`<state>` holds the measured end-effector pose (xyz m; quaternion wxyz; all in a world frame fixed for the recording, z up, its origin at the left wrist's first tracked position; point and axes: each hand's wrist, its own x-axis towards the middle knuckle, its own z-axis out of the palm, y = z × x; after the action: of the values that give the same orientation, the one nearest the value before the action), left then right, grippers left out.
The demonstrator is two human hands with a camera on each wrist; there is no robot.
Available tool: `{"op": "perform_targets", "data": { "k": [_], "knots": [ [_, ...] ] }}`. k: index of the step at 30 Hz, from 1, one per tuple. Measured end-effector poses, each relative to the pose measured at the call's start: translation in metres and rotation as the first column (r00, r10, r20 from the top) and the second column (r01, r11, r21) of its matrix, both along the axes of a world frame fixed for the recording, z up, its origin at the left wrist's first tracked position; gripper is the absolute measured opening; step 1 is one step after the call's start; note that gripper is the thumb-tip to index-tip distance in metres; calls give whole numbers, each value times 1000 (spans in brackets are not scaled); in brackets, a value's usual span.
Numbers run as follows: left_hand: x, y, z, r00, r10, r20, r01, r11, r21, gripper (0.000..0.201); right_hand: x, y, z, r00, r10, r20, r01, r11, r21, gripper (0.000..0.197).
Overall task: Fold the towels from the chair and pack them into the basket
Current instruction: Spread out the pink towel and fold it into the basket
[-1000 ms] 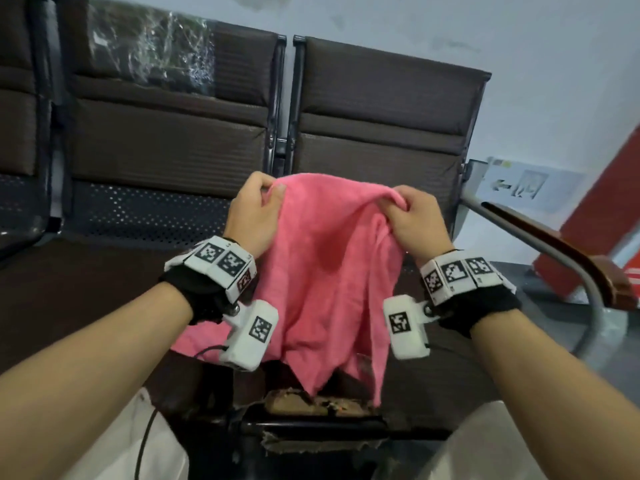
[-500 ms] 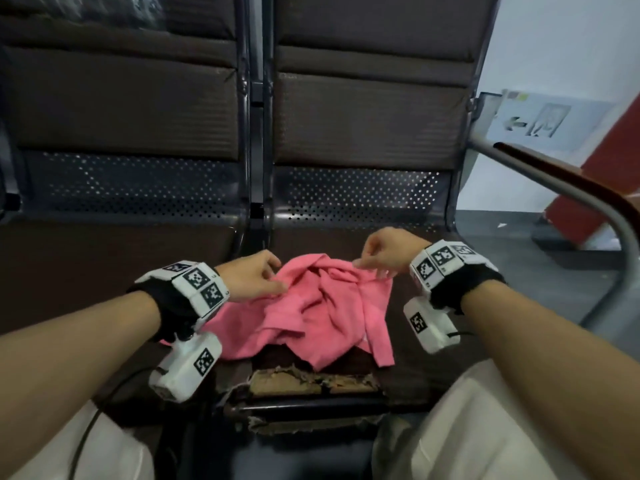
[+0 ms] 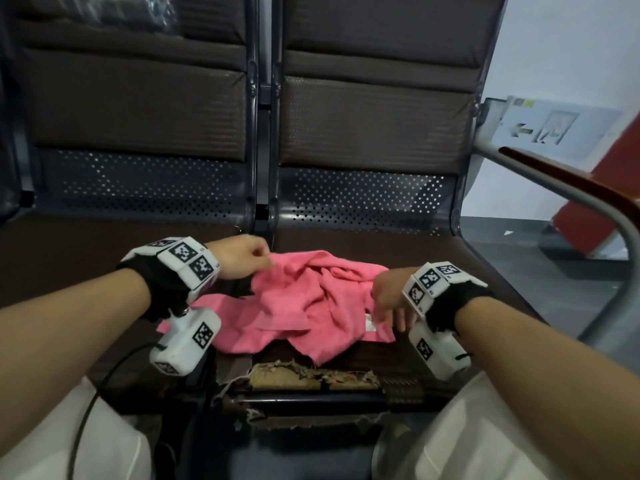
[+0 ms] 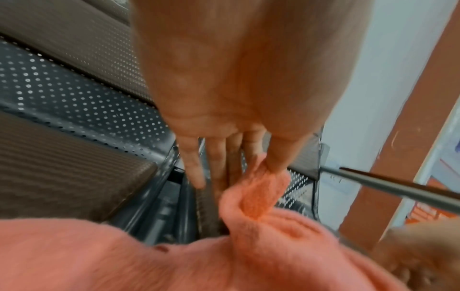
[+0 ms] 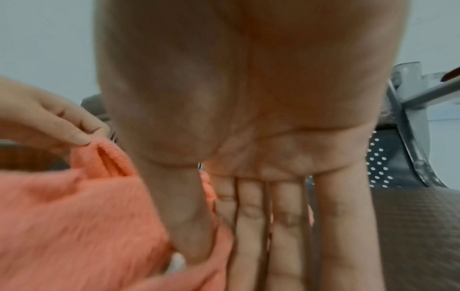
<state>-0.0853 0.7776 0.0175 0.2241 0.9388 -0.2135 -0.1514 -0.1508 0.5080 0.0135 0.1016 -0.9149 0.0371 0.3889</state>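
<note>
Your pink towel [image 3: 311, 299], crumpled and unfolded, heaped on the brown chair seat [image 3: 450, 251], front corner drooping over its torn edge

Far edge of pink towel [image 3: 311, 299] hidden behind right hand [image 3: 389, 292]; right fingers [image 5: 286, 226] blurred.

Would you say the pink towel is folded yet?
Not yet: the pink towel lies crumpled in irregular creases on the chair seat, with the left hand pinching one corner.

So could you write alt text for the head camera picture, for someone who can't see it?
A crumpled pink terry towel lies on a dark brown padded chair seat; the left hand pinches its far corner, and the right hand reaches onto its right edge.
</note>
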Motion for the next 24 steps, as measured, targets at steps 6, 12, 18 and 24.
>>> {"op": "perform_targets", "data": {
  "k": [6,12,18,24],
  "knots": [
    [-2,-13,29,998,67,12,-51,855,-517,17,16,8,33,839,-109,532,70,993,93,18],
    [-12,-26,46,995,-22,94,77,771,-633,9,35,25,50,610,-177,773,-23,970,241,28],
    [-20,-13,60,994,-113,-11,73,711,-699,13,22,63,44,788,-170,591,-321,706,631,44],
    [-20,-4,51,985,-124,-119,11,736,-677,10,27,69,47,766,-279,580,-227,726,649,25]
  ]
}}
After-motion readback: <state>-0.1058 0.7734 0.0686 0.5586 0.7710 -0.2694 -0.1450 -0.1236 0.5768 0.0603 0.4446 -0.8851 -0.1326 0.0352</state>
